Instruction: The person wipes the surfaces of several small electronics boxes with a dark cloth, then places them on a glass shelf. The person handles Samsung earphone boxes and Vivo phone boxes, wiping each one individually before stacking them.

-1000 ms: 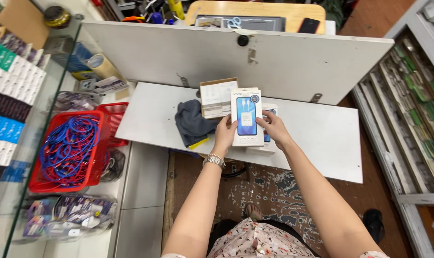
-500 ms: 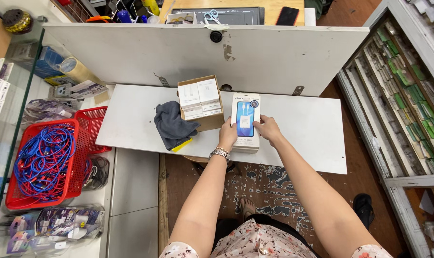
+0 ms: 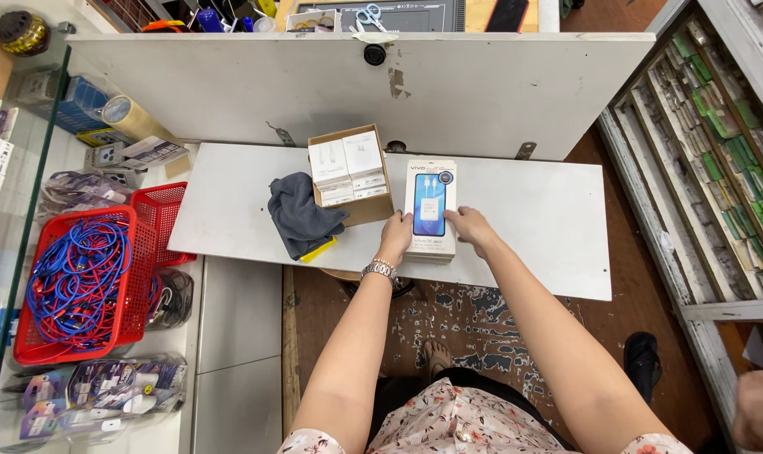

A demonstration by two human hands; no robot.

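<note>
A white tabletop [image 3: 533, 219] juts from a white panel, shelves of small goods on the right. On it lies a white phone box [image 3: 430, 208], flat and smooth, its long axis pointing away from the person. Both hands bracket its near end: the left hand [image 3: 396, 231] curls on the left edge, the right hand [image 3: 471, 229] presses the right edge, equally close. Just left sits an open brown carton [image 3: 350, 175] packed with small white boxes, then a soft grey cloth [image 3: 300, 215].
</note>
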